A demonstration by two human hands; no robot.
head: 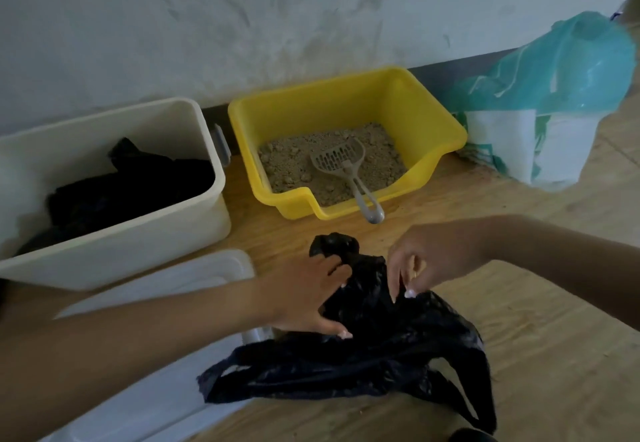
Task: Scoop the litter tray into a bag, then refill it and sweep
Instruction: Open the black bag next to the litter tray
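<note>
In the lower middle of the frame, above a wooden floor [540,320], both hands work a crumpled black bag [381,355]. The left hand [304,298] reaches in from the lower left with its fingers spread wide, the fingertips curling into the bunched upper part of the plastic and the thumb pressed on it lower down, so that it grips the bag. The right hand [426,261] comes in from the right with its fingers pointing down, pinching a fold of the bag at their tips. One looped handle of the bag trails toward the lower right. In the centre, against the skirting of a pale, scuffed wall [207,26], sits the yellow litter tray [329,109], partly filled with grey-brown litter [287,164]. A grey slotted scoop [341,159] lies on the litter, its handle sticking out over the tray's low front lip. At left, just beside the tray, stands a white bin [121,233] holding dark plastic bags [131,182]. A white lid [194,279] lies flat on the floor in front of it, under the left forearm. In the upper right a teal and white sack [561,95] stands beside the tray. Its print is too blurred to read.
</note>
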